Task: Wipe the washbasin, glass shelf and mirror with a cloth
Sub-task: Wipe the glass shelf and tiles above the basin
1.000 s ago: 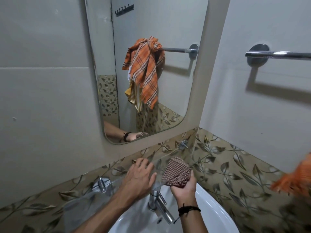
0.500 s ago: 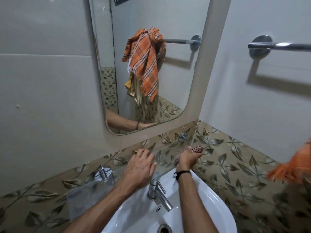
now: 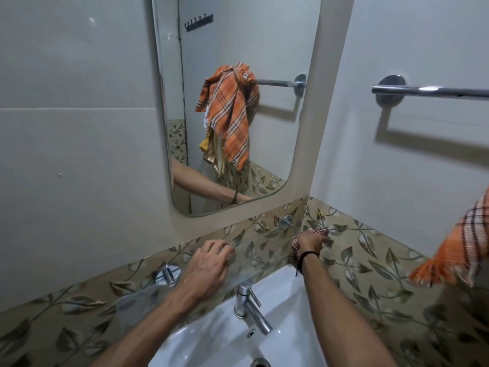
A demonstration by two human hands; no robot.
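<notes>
Head view, right hand (image 3: 308,241) (outstretched) on cloth (image 3: 321,231)

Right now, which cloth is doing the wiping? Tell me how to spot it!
Find the white washbasin and its silver tap, then look up and right to the wall corner. There the right hand, with a black wristband, grips the cloth. It is small with tiny brown-and-white checks, unlike the big orange plaid towel hanging further right.

A chrome towel rail (image 3: 434,91) crosses the pale right wall. Below it hangs an orange checked towel (image 3: 455,250) (only a fringed corner shows). Leaf-patterned tiles (image 3: 370,263) band both walls behind a chrome tap (image 3: 251,305).
</notes>
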